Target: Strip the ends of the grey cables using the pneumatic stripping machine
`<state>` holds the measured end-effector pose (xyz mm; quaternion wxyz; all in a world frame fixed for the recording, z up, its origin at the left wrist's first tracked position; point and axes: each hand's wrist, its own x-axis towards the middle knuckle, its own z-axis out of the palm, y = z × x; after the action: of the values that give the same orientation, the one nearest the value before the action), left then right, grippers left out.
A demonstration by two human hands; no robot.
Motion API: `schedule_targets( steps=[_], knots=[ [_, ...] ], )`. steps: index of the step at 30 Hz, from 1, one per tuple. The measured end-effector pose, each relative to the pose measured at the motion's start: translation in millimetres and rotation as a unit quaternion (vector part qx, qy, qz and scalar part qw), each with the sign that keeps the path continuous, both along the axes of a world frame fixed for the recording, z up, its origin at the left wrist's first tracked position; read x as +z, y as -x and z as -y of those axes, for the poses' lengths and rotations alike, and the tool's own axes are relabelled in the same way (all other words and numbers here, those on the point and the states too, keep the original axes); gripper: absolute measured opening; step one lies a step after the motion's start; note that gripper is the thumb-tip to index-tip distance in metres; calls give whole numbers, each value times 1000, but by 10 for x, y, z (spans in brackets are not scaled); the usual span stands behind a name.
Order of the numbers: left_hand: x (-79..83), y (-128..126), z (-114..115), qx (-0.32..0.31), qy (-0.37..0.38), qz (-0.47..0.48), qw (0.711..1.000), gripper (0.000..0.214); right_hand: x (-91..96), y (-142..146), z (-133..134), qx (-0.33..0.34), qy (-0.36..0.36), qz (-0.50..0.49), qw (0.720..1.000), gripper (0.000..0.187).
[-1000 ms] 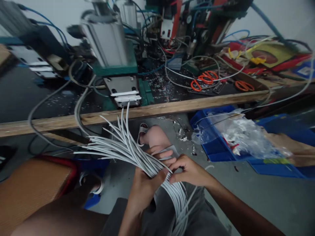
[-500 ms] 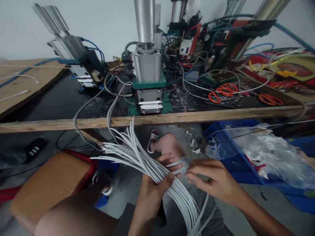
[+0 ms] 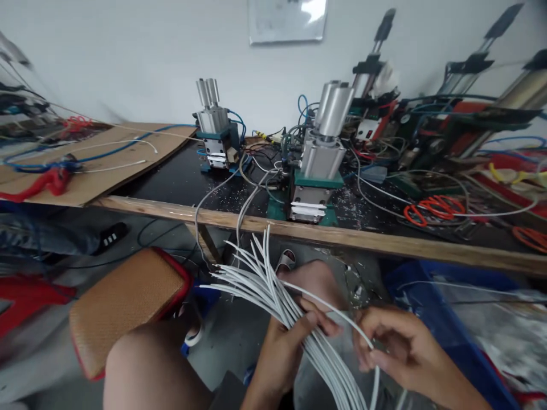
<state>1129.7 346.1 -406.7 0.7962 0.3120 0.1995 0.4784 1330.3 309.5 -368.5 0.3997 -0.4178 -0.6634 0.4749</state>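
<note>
A thick bundle of white cables runs diagonally across my lap, its cut ends fanned out toward the bench. My left hand is wrapped round the middle of this bundle, thumb on top. To the right, my right hand pinches a single white cable between thumb and fingers. That cable arches apart from the bundle, and its far end lies behind the fanned strands. Below my hands the bundle curves down and leaves the picture at the bottom edge.
Across the bench edge stands a pneumatic press, with a smaller one to its left. Orange coiled cords lie on the right. A blue crate with plastic bags stands below; a woven-top stool is at left.
My view has swung left, so the bench appears farther right and lower. My right hand, earlier beside the bundle, now grips one cable that arches away from the others. The left hand keeps its hold.
</note>
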Motion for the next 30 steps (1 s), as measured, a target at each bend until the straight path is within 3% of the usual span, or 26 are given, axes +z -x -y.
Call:
schedule_targets(
  steps=[2, 4, 6, 8, 12, 16, 19, 23, 27, 30],
  knots=[
    [-14, 2, -40, -10, 53, 119, 991, 28, 58, 63, 64, -2, 127, -128, 984, 42],
    [-29, 23, -78, -14, 67, 202, 977, 30, 165, 101, 89, -31, 200, -237, 950, 45],
    [-40, 54, -106, -4, 64, 244, 968, 29, 322, 91, 48, -74, 201, -326, 921, 38],
    [-43, 78, -118, 14, 67, 262, 963, 24, 503, 50, -48, -145, 133, -359, 912, 30],
    [12, 60, -88, 62, 62, 235, 968, 15, 749, 44, -222, -256, -43, -236, 936, 32],
    [142, -3, -52, 101, -14, 173, 980, 19, 684, 293, -191, -307, -171, 27, 936, 26],
    [227, -59, -47, 126, -41, 108, 985, 20, 496, 552, -104, -233, -189, 168, 939, 24],
    [332, -160, 12, 141, 22, 35, 989, 28, 221, 758, 19, -224, -182, 173, 941, 25],
    [432, -225, 65, 217, 113, 15, 970, 44, 64, 799, 121, -251, -130, 160, 946, 24],
    [389, -209, 38, 233, 80, 1, 969, 45, 20, 785, 157, -241, -108, 159, 951, 24]
  ],
)
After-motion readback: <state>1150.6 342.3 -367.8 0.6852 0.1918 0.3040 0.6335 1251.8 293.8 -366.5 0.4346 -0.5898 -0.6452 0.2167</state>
